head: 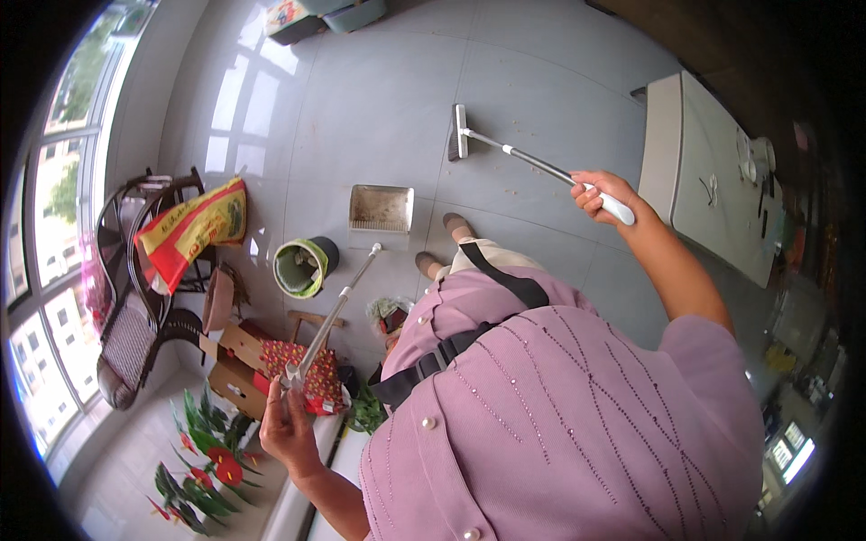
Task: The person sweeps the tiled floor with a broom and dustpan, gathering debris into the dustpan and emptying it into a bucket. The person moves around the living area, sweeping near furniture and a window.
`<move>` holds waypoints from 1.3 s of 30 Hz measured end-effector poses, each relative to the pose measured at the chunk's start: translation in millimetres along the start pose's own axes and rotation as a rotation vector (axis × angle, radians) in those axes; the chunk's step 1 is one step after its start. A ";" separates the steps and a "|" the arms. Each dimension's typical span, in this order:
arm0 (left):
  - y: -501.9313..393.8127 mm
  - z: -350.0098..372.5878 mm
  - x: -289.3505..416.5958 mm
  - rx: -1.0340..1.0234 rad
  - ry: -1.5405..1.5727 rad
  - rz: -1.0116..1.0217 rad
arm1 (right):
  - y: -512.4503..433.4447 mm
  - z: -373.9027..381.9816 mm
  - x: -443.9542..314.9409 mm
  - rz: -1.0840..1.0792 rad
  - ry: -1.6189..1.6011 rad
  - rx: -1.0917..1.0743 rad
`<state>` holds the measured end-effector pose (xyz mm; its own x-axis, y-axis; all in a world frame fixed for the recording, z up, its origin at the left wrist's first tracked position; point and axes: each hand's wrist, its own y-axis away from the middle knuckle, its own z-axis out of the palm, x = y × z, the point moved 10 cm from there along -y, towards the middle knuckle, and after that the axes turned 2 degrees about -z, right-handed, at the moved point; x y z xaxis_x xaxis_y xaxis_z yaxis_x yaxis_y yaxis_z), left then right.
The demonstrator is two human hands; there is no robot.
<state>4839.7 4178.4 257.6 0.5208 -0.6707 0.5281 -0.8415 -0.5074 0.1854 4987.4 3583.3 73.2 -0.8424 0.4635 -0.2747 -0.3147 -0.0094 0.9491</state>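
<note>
My right hand [605, 196] grips the white handle of a long-handled broom [534, 161]. The broom's head [459, 132], white with dark bristles, is down on the grey tiles. Small pale crumbs [512, 191] lie scattered to the right of the bristles. In my left hand [289, 422] is the upper end of a dustpan's pole [328, 324]. At the pole's far end the dustpan [381, 208] rests on the floor, its pan stained brown inside, with comb teeth along one side. A gap of floor separates the broom head from the dustpan.
Left of the dustpan stands a lined waste bin [325, 260] with litter inside. Beyond it are a dark chair [145, 297] with a red-yellow sack [196, 230], a cardboard box [237, 372] and red-flowered plants [223, 466]. A white-topped table [717, 176] stands right; bins [352, 15] are at the top.
</note>
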 end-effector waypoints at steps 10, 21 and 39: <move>-109.8 25.4 41.9 -0.112 0.091 0.120 | 56.3 -22.1 31.4 0.031 -0.066 -0.108; -205.2 67.1 112.8 -0.205 -0.241 0.518 | 25.4 -5.8 104.7 0.023 -0.155 0.065; -289.9 162.9 207.4 -0.449 -0.325 0.885 | 89.2 -10.8 170.1 -0.282 -0.238 0.642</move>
<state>5215.1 4098.3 178.4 -0.3501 -0.8520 0.3892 -0.8826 0.4393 0.1677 4811.2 3651.7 109.5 -0.6264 0.5521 -0.5502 -0.1261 0.6248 0.7705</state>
